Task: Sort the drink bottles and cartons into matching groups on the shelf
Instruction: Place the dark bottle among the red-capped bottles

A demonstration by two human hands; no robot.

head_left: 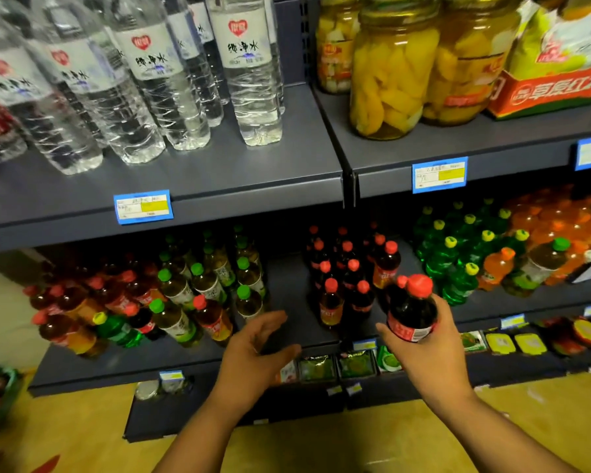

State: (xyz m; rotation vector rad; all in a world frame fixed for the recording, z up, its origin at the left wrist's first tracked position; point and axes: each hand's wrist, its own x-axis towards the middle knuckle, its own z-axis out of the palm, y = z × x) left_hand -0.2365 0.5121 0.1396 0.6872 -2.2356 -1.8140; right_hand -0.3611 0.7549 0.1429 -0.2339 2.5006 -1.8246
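Our right hand (427,349) gripped a cola (411,310) (left hand (253,349) open, empty); next, we judged, shelving among colas (342,268).

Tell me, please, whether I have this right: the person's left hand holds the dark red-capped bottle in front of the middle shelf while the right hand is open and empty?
The hands are swapped. In the head view the right hand holds the dark red-capped bottle in front of the middle shelf, while the left hand is open and empty.

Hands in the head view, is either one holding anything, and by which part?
The right hand holds a dark cola bottle with a red cap, gripped around its labelled lower body. The left hand is open and holds nothing.
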